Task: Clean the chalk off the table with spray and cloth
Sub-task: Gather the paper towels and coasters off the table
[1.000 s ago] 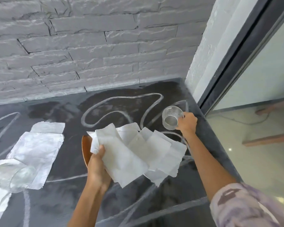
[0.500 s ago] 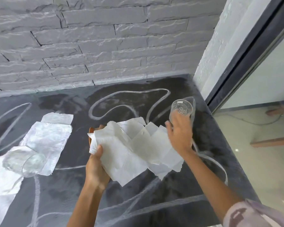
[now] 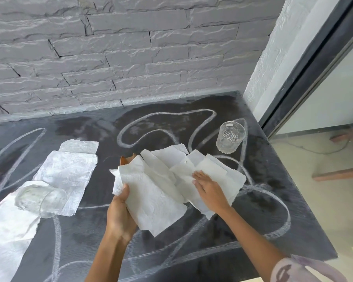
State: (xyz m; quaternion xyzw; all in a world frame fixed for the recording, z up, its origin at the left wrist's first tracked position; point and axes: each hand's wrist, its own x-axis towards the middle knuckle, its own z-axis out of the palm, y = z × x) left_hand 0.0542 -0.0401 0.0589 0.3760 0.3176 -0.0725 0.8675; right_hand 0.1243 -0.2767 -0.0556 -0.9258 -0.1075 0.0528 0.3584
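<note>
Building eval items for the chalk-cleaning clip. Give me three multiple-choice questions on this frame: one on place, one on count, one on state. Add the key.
1. Where does the upright glass stand?
A. Near the far right corner of the table
B. On the paper at the left
C. On the floor

2. How many glasses are on the table?
A. One
B. Two
C. Three

3. How does the left glass lie?
A. Upright
B. Upside down
C. On its side, on a paper sheet

Key:
1 A: it stands on the dark tabletop close to the far right corner.
2 B: one is upright at the right and one is tipped over at the left.
3 C: its wall rests on the paper and its rim points sideways.
</note>
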